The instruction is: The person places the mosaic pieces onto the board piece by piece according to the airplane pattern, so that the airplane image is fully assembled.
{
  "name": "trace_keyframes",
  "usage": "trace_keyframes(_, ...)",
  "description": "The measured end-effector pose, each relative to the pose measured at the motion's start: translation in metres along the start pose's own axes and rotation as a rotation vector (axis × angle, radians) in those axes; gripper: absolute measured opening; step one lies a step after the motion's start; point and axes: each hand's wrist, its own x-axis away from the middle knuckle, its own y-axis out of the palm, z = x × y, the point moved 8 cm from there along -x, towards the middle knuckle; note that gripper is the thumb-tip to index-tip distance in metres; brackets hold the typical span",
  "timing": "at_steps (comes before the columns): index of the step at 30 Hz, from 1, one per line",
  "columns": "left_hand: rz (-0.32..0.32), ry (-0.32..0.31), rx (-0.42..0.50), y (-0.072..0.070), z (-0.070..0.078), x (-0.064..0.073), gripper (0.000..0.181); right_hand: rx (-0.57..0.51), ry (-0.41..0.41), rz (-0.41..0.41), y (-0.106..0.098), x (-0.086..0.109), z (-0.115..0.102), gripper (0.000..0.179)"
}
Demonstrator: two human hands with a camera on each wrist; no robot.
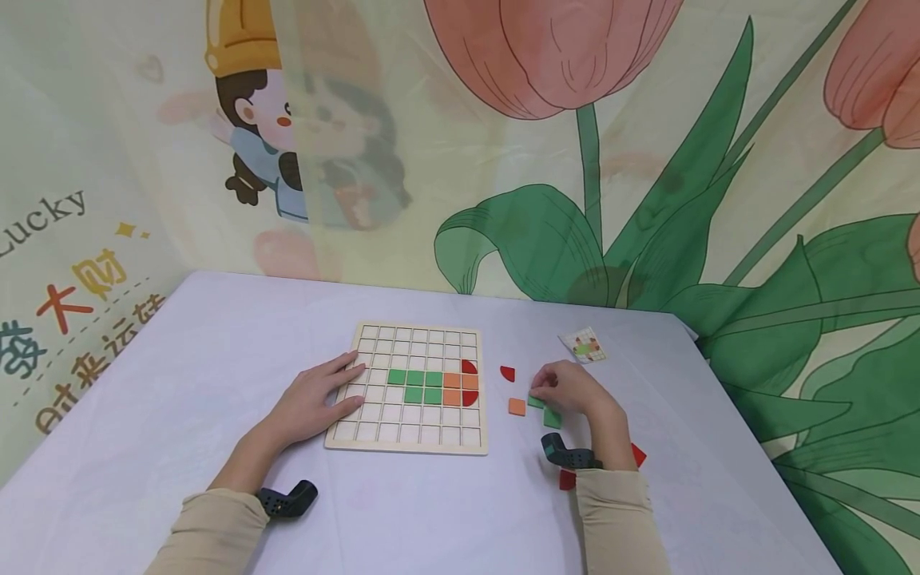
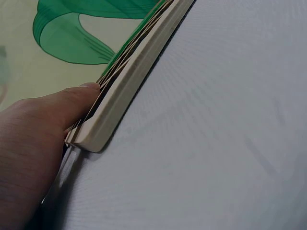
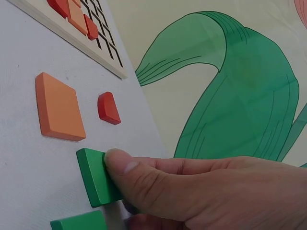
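Observation:
A wooden grid board (image 1: 420,447) lies mid-table, with green and orange square tiles and red quarter-round tiles set in its middle rows. My left hand (image 1: 311,399) rests on the board's left edge, fingers stretched out; in the left wrist view the thumb (image 2: 76,103) touches the rim. To the right of the board, my right hand (image 1: 571,389) pinches a green square tile (image 3: 98,179) between thumb and fingers, the tile tilted up. Another green tile (image 1: 552,418) lies just below it. An orange square tile (image 1: 517,407) and a red quarter-round tile (image 1: 507,374) lie between hand and board.
A small pattern card (image 1: 585,345) lies beyond my right hand. More red tiles (image 1: 567,479) are partly hidden under my right forearm. Behind the white-covered table (image 1: 402,511) hangs a printed curtain (image 1: 446,144).

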Motion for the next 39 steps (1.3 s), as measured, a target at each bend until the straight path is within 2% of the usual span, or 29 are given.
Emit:
trace_keyframes(10,-0.003,-0.007,0.001,-0.0010,0.0013,0.0001,0.059,0.027,-0.021,-0.024,0.0023,0.0020,-0.0035,0.020)
trace_keyframes(20,-0.007,-0.012,0.003,0.0001,0.0001,0.0000,0.059,0.043,0.005,0.010,0.0028,0.0006,-0.0036,0.023)
trace_keyframes(28,-0.004,-0.007,0.005,-0.0010,0.0013,0.0003,0.059,0.057,0.007,-0.010,0.0025,0.0011,-0.0035,0.027)
trace_keyframes(39,-0.003,-0.006,0.006,-0.0017,0.0021,0.0009,0.059,0.069,0.008,0.042,0.0009,-0.0003,-0.0055,0.028)
